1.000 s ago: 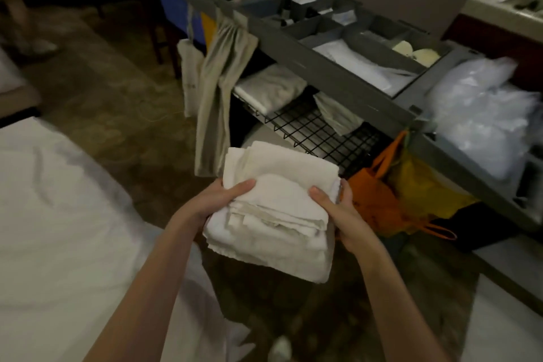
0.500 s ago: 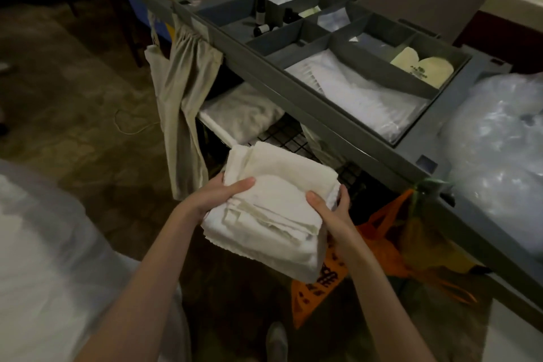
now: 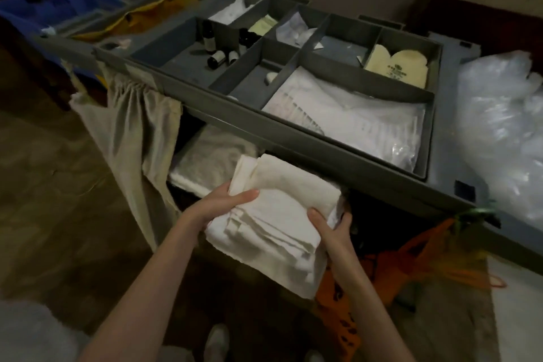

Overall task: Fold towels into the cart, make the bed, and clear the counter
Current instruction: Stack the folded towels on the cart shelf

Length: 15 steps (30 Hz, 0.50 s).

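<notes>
Folded towel stack is held level at the mouth of the cart lower shelf, under the divided top tray, beside a towel already shelved. Left hand and right hand clamp opposite sides, thumbs on top, fingers curled beneath (mostly hidden), probably to keep the folds together while sliding it in.

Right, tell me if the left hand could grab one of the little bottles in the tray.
Probably not yet: the left hand grips the folded towels along with the right hand. Nothing covers the bottles in the open tray.
</notes>
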Each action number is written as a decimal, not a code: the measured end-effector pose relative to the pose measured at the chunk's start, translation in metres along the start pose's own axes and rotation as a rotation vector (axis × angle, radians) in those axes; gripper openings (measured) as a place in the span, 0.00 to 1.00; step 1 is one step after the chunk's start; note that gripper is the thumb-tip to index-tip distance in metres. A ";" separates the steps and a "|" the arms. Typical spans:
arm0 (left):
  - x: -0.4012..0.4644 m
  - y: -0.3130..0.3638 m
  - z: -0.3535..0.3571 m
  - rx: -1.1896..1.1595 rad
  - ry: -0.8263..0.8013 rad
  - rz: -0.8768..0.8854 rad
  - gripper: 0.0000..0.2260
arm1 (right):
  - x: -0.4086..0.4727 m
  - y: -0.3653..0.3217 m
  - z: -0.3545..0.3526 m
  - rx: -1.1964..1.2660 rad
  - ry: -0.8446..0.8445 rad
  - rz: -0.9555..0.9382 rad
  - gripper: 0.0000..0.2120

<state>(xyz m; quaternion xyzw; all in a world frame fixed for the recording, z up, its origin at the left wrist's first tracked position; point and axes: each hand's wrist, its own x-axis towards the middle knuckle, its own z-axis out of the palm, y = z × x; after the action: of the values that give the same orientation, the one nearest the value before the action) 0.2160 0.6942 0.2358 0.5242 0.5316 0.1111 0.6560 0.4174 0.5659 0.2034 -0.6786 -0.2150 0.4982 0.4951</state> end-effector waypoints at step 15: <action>0.071 -0.006 -0.030 0.166 -0.185 -0.040 0.33 | 0.034 0.003 0.024 -0.065 0.213 0.075 0.47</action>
<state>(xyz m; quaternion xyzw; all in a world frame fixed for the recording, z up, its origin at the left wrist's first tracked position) 0.2186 0.7586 0.1928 0.5739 0.4867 0.0048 0.6586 0.4093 0.6027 0.1842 -0.7510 -0.1518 0.4340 0.4739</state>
